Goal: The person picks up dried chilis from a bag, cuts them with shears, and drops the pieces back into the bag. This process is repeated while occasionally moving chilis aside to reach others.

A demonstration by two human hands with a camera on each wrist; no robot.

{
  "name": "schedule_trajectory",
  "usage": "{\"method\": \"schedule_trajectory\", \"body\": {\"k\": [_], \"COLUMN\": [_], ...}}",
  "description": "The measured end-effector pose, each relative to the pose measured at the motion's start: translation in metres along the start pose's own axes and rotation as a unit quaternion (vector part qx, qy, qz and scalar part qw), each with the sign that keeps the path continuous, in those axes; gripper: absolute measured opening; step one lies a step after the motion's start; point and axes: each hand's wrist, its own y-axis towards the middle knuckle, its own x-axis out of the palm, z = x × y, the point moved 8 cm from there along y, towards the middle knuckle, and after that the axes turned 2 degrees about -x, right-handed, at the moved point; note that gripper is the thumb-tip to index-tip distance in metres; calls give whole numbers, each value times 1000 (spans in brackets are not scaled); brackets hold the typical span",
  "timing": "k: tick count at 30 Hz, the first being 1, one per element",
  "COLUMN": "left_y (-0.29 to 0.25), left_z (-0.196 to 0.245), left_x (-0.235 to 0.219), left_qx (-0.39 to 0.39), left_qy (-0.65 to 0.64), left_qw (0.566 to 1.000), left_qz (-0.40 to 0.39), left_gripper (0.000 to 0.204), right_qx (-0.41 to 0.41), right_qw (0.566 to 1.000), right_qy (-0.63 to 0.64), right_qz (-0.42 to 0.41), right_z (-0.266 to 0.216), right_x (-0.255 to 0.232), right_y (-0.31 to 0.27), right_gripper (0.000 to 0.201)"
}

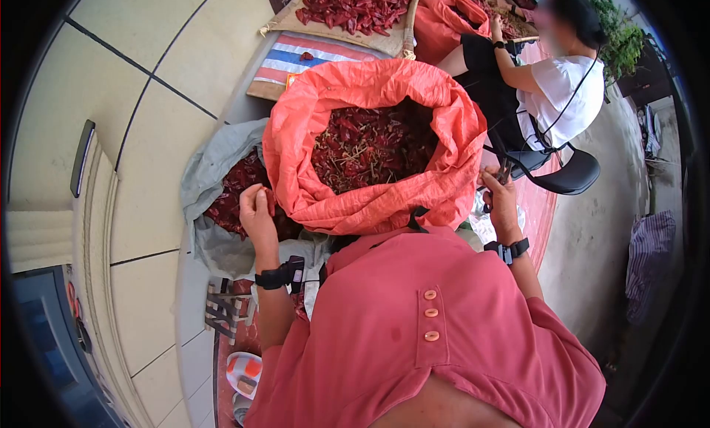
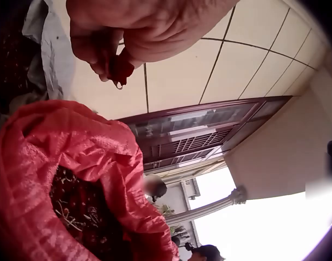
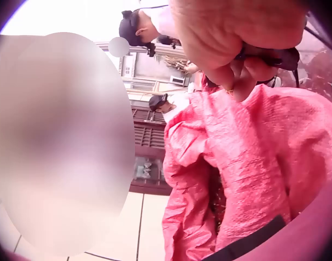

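Observation:
My left hand [image 1: 257,217], left of the big red woven sack [image 1: 370,206], pinches a dried red chili [image 2: 121,68] between thumb and fingers. The chili's curved stem end points out from the fingertips in the left wrist view. At the sack's right side, my right hand [image 1: 504,206] grips what look like dark scissors [image 1: 505,171], partly hidden by the fingers. The sack's mouth is rolled open; inside lie dried chilies and pale stems [image 1: 370,151]. Beneath my left hand, a grey-white sack [image 1: 214,158] holds more dried red chilies [image 1: 233,195].
Ahead, more red chilies [image 1: 355,7] lie on a burlap-covered surface beside a striped sheet [image 1: 325,51]. A person in white [image 1: 569,88] sits on a black chair [image 1: 569,173] at the right. A small slatted stool [image 1: 225,313] and white tray [image 1: 244,375] stand lower left.

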Motion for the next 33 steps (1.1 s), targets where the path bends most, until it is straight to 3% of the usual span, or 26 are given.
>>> {"method": "schedule_trajectory", "body": {"k": [3,4,6,9,11,13,17,20,24,27,28,31,32,33], "left_y": [17,12,7,2,-9,-18,-15,-3,14,31,34,45,46,41], "left_z": [-58,-57,-45,1,41,55,-1,-46,-70,-113,-110,-124,-122,-125], "left_x": [-53,-61,-62,-7,55,121,226,278,304,315,311,292,279,270], "left_qx": [30,57,112,111,252,289,247,223,147,139,206,133,117,44], "left_qy": [105,218,429,209,231,246,271,335,412,400,373,264,197,148], "left_qw": [992,969,879,966,940,918,888,850,814,815,832,894,929,944], "left_qz": [60,101,176,103,8,-116,-279,-340,-383,-394,-356,-336,-290,-293], "left_gripper": [19,21,24,28,27,27,36,46,44,44,37,28,17,16], "right_qx": [69,93,142,211,227,246,244,241,223,219,220,212,202,190], "right_qw": [994,991,985,968,968,963,961,957,958,955,952,945,946,947], "right_qy": [-18,-20,-31,-82,-52,-46,-75,-79,-62,-42,-38,-27,-36,-30], "right_qz": [86,90,89,106,92,97,108,140,169,196,207,248,252,259], "right_z": [69,100,149,195,209,212,216,221,209,213,214,203,198,190], "right_x": [-52,-66,-83,-94,-94,-95,-105,-114,-110,-119,-121,-127,-128,-128], "right_y": [-12,-14,-19,-27,-35,-44,-65,-87,-114,-128,-135,-146,-146,-145], "right_gripper": [10,11,13,22,30,32,31,31,26,25,24,23,23,23]}}
